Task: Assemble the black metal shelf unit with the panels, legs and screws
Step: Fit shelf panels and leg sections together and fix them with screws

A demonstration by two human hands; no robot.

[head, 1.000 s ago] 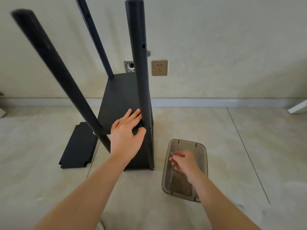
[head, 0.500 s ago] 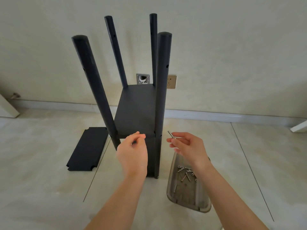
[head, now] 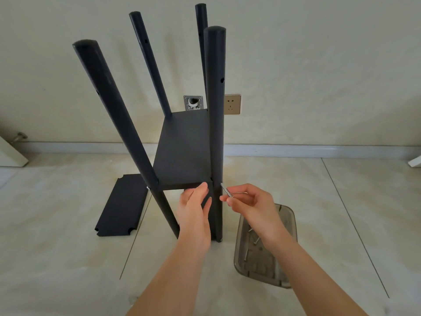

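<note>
The shelf unit (head: 184, 151) stands on the floor (head: 68, 258) in front of me, four legs rising past one fitted panel. My left hand (head: 196, 213) is open, fingers straight, its fingertips (head: 203, 187) at the front edge of that panel, just left of the near right leg (head: 215, 110). My right hand (head: 252, 206) pinches a screw (head: 226, 190) between thumb and forefinger, its tip right beside that leg, level with the panel's edge. A spare panel (head: 120, 206) lies flat on the floor to the left, clear of the near left leg (head: 118, 124). The clear tray (head: 289, 242) with more screws sits under my right wrist, beside the unit's foot. Bare floor opens to the right of the tray and in front of the unit. The wall (head: 319, 65) with its socket (head: 232, 104) stands behind the far legs.
</note>
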